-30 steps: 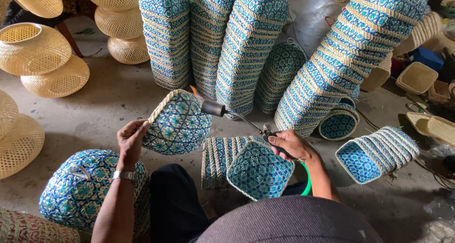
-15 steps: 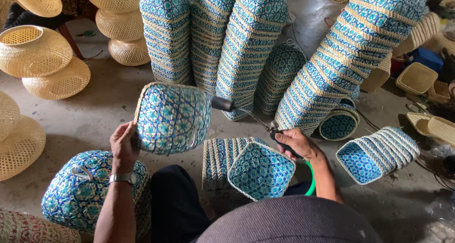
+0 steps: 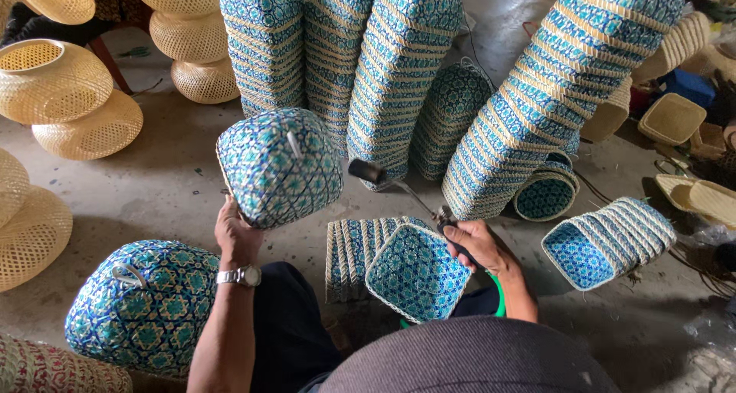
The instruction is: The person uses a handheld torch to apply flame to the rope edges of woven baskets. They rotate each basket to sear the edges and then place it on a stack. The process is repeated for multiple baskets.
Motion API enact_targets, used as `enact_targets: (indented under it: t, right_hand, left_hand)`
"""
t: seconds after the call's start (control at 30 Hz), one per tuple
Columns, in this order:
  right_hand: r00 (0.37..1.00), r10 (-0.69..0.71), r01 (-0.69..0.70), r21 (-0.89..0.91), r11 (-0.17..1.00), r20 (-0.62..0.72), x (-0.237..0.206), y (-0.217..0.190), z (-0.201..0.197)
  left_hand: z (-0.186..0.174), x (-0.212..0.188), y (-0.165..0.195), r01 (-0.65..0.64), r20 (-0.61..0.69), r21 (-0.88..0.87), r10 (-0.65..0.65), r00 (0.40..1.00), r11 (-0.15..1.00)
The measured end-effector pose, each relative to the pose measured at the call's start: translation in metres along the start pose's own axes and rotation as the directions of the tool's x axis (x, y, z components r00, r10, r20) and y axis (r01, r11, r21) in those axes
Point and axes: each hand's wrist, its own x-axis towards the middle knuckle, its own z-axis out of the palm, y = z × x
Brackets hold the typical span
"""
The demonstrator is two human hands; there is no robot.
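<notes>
1. Head view, left hand (image 3: 236,236): I see it raised over the concrete floor (image 3: 153,186), fingers closed on the lower rim of a blue woven basket (image 3: 280,165). The basket is held upturned, its patterned bottom facing the camera, a small pale loop showing on it. A wristwatch (image 3: 239,276) sits on this wrist.
2. Head view, right hand (image 3: 477,243): I see it wrapped around the handle of a torch tool (image 3: 399,187). The thin stem runs far and left to a dark nozzle, which ends just right of the held basket. I cannot tell whether the 2 touch.
3. Head view, near centre: a nested row of blue baskets (image 3: 399,266) lies just beside the right hand, open mouth toward the camera, near the person's dark trouser leg (image 3: 287,332).
4. Head view, near left: a domed blue cover (image 3: 146,305) rests on the floor.
5. Head view, far side: tall stacks of blue baskets (image 3: 399,71) lean together. Natural bamboo baskets (image 3: 73,94) stand at far left.
6. Head view, right: another nested blue row (image 3: 609,240) lies on its side.
</notes>
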Motion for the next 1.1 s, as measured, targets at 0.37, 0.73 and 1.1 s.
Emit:
enact_targets:
  t: [0.37, 0.73, 1.1]
  right_hand:
    - [0.991, -0.125, 0.129, -0.084, 0.988, 0.046, 0.003, 0.017, 0.029]
    - [0.996, -0.070, 0.072, -0.020, 0.997, 0.056, -0.013, 0.008, -0.003]
    - [0.998, -0.044, 0.048, -0.069, 0.996, 0.053, -0.005, 0.000, -0.012]
  left_hand:
    - [-0.011, 0.010, -0.035, -0.142, -0.202, 0.304, 0.209, 0.957, 0.942]
    - [0.027, 0.000, 0.012, -0.141, -0.011, 0.234, 0.148, 0.989, 0.962]
    - [0.018, 0.015, 0.028, -0.356, 0.271, 0.557, 0.241, 0.932, 0.750]
